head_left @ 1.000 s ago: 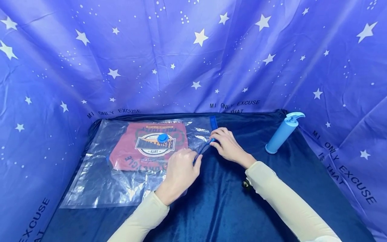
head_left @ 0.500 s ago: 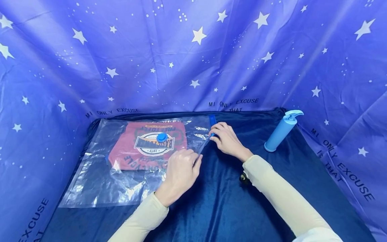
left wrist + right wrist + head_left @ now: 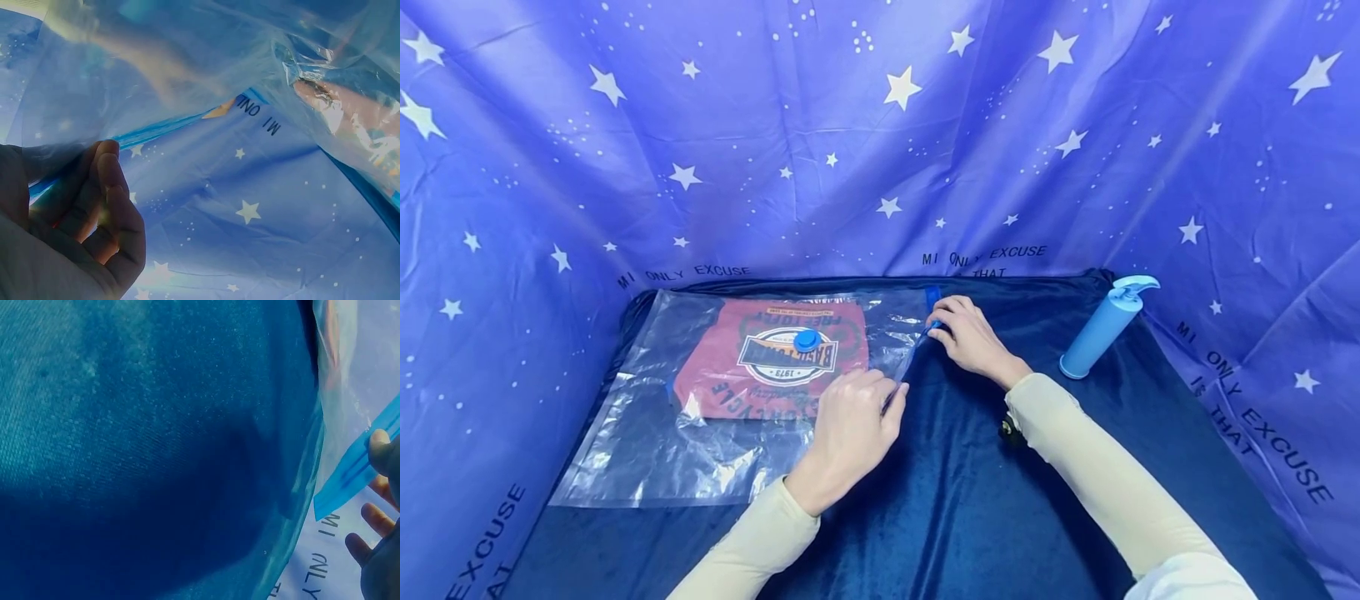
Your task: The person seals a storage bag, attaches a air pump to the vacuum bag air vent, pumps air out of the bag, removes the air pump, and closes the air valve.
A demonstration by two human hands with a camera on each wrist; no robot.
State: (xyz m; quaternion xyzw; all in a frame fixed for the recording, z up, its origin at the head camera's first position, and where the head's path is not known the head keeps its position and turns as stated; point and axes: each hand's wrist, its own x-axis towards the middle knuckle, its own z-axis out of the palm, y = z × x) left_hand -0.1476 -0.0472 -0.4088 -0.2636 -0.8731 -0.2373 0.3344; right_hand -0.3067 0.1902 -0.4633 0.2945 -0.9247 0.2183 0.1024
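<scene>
A clear vacuum storage bag [image 3: 647, 467] lies flat, with a folded red printed garment [image 3: 707, 375] inside and a round blue valve cap [image 3: 807, 341] over the print. Along its right edge runs a blue zip seal [image 3: 350, 472]. My left hand [image 3: 853, 437] pinches the nearer part of this edge between thumb and fingers; in the left wrist view, the left fingers [image 3: 109, 169] lift the film. Close to the far corner, my right hand [image 3: 973, 337] pinches the seal, its thumb [image 3: 379, 450] flat on the blue strip while the lower fingers spread.
A light blue hand pump [image 3: 1097, 333] stands tilted on the dark blue cloth [image 3: 970, 517], right of my right hand. Purple-blue curtains [image 3: 850, 208] with stars and lettering enclose the back and both sides of the table.
My right hand has slid a little away from me along the seal toward the far corner, so less blue strip shows beyond it. My left hand keeps its hold in nearly the same place.
</scene>
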